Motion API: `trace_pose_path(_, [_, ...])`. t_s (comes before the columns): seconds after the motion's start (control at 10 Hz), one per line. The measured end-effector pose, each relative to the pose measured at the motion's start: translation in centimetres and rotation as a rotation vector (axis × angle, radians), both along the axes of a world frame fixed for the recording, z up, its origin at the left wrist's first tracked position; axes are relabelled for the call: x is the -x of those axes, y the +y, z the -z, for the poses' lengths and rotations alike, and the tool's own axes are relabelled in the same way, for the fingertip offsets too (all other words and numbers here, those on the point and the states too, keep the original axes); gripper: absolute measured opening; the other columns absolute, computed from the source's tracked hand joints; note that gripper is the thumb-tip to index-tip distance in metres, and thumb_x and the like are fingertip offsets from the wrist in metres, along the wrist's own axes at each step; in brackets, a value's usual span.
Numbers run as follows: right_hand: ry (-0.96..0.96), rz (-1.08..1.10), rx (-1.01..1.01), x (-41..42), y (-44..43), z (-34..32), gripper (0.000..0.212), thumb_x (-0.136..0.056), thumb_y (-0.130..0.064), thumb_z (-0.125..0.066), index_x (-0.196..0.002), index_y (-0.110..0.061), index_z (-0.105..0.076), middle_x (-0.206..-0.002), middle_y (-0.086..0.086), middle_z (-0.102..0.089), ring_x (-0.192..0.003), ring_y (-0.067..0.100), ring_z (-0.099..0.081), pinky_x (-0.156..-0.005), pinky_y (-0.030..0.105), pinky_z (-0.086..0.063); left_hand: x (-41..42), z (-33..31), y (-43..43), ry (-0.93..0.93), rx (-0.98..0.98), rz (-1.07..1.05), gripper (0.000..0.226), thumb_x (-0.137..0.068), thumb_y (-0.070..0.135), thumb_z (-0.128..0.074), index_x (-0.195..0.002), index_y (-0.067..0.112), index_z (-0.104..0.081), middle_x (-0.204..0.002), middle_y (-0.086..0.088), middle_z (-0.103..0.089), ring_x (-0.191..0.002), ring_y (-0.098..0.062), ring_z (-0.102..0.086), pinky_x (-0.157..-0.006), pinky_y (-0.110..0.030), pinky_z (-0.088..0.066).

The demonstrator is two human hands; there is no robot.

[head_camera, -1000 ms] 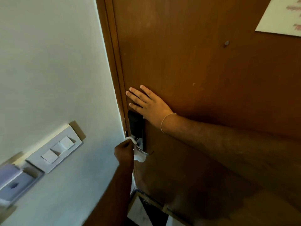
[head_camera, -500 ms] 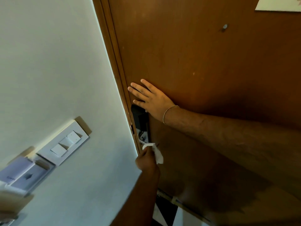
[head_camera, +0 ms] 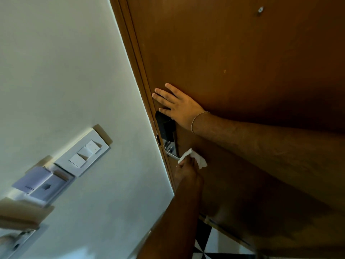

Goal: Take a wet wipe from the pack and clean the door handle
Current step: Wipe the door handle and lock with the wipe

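A silver door handle [head_camera: 170, 151] sticks out below a black lock plate [head_camera: 165, 128] at the left edge of the brown wooden door [head_camera: 233, 62]. My left hand [head_camera: 187, 171] comes up from below and grips a crumpled white wet wipe [head_camera: 197, 159], which is pressed against the handle's right end. My right hand [head_camera: 180, 107] lies flat on the door just above the lock plate, fingers spread, holding nothing. A thin bracelet sits on that wrist. The wipe pack is not in view.
A white wall [head_camera: 65, 71] runs left of the door frame [head_camera: 138, 71]. On it are a white switch panel [head_camera: 85, 154] and a key-card holder [head_camera: 40, 184], with a wooden ledge [head_camera: 22, 212] below. Black and white floor tiles [head_camera: 203, 245] show under the door.
My left hand has slid the wipe rightward along the handle, from beside the lock plate to the handle's end. My right hand has stayed flat on the door. The camera has shifted.
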State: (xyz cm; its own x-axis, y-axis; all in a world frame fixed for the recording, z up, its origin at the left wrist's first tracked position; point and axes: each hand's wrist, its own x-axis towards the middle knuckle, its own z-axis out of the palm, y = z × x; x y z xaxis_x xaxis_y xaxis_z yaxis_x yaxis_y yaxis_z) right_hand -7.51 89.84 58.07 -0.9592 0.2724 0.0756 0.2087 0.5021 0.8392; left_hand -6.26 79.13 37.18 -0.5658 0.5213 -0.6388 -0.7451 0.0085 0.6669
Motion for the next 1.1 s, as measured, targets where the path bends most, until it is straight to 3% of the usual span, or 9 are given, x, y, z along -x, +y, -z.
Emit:
trace_pose_path(0.2, [0.018, -0.027, 0.003, -0.1, 0.2, 0.2, 0.076, -0.1, -0.039, -0.061, -0.164, -0.035, -0.02, -0.174, 0.012, 0.013, -0.16, 0.04, 0.015, -0.125, 0.062, 0.01, 0.0, 0.7, 0.2, 0.208, 0.129, 0.048, 0.031, -0.1, 0.023, -0.076, -0.126, 0.006, -0.076, -0.111, -0.013, -0.08, -0.109, -0.034, -0.078, -0.103, -0.046, -0.065])
trace_pose_path(0.3, [0.01, -0.025, 0.008, -0.1, 0.0, 0.2, 0.075, -0.1, -0.04, -0.061, -0.163, -0.035, -0.022, -0.175, 0.012, 0.012, -0.16, 0.039, 0.015, -0.126, 0.062, 0.01, 0.8, 1.0, -0.7, 0.478, 0.193, 0.072, 0.006, -0.095, 0.017, -0.081, -0.092, 0.012, -0.079, -0.089, -0.009, -0.083, -0.091, -0.031, -0.079, -0.08, -0.036, -0.069])
trace_pose_path(0.4, [0.001, -0.028, 0.007, 0.0, -0.1, 0.2, 0.075, -0.099, -0.039, -0.062, -0.163, -0.036, -0.022, -0.175, 0.012, 0.011, -0.16, 0.039, 0.014, -0.126, 0.062, 0.01, 2.4, 1.6, -2.0, 0.753, 0.283, 0.122, 0.009, -0.092, 0.008, -0.081, -0.09, 0.001, -0.075, -0.088, -0.013, -0.079, -0.083, -0.028, -0.073, -0.079, -0.046, -0.065])
trace_pose_path(0.5, [-0.005, -0.027, 0.01, -0.2, -0.3, 0.2, 0.079, -0.096, -0.034, -0.067, -0.163, -0.037, -0.023, -0.175, 0.012, 0.011, -0.16, 0.039, 0.014, -0.126, 0.062, 0.009, 4.1, 2.2, -3.2, 0.873, 0.209, 0.228, 0.006, -0.095, 0.001, -0.078, -0.096, -0.005, -0.076, -0.092, -0.019, -0.079, -0.086, -0.032, -0.074, -0.08, -0.048, -0.063])
trace_pose_path(0.7, [-0.008, -0.024, 0.027, -0.4, -0.6, 0.1, 0.077, -0.096, -0.032, -0.068, -0.161, -0.038, -0.027, -0.175, 0.01, 0.009, -0.161, 0.038, 0.011, -0.126, 0.062, 0.008, 6.6, 3.1, -3.8, 0.559, 0.033, 0.154, 0.018, -0.101, -0.006, -0.067, -0.118, -0.011, -0.074, -0.111, -0.028, -0.076, -0.103, -0.041, -0.073, -0.093, -0.052, -0.061])
trace_pose_path(0.8, [-0.001, -0.031, 0.039, -0.5, -0.7, 0.2, 0.071, -0.099, -0.035, -0.063, -0.161, -0.038, -0.03, -0.175, 0.011, 0.007, -0.161, 0.038, 0.009, -0.127, 0.062, 0.006, 8.1, 2.6, -2.7, 0.438, 0.07, 0.022, 0.018, -0.103, 0.0, -0.065, -0.117, 0.0, -0.076, -0.101, -0.017, -0.072, -0.099, -0.035, -0.066, -0.084, -0.044, -0.059])
trace_pose_path(0.9, [0.005, -0.038, 0.04, -0.4, -0.7, 0.3, 0.067, -0.1, -0.038, -0.06, -0.16, -0.039, -0.03, -0.176, 0.01, 0.006, -0.161, 0.038, 0.009, -0.127, 0.062, 0.005, 9.9, 2.2, -1.5, 0.326, 0.048, -0.004, 0.035, -0.105, -0.006, -0.058, -0.138, -0.002, -0.069, -0.132, -0.025, -0.071, -0.122, -0.043, -0.066, -0.112, -0.056, -0.057])
trace_pose_path(1.0, [0.01, -0.044, 0.053, -0.3, -0.6, 0.3, 0.064, -0.101, -0.037, -0.059, -0.159, -0.04, -0.033, -0.176, 0.009, 0.004, -0.161, 0.038, 0.008, -0.128, 0.062, 0.003, 11.3, 2.2, -0.6, 0.269, 0.022, 0.131, 0.032, -0.105, -0.015, -0.051, -0.128, -0.002, -0.068, -0.117, -0.019, -0.071, -0.113, -0.038, -0.068, -0.122, -0.055, -0.048])
trace_pose_path(1.1, [0.01, -0.042, 0.051, -0.1, -0.4, 0.4, 0.065, -0.099, -0.035, -0.062, -0.158, -0.041, -0.035, -0.176, 0.008, 0.003, -0.161, 0.038, 0.006, -0.128, 0.062, 0.002, 11.5, 0.8, 1.5, 0.11, 0.023, 0.116, 0.017, -0.113, 0.011, -0.046, -0.119, 0.012, -0.062, -0.114, -0.009, -0.066, -0.115, -0.028, -0.067, -0.11, -0.042, -0.055])
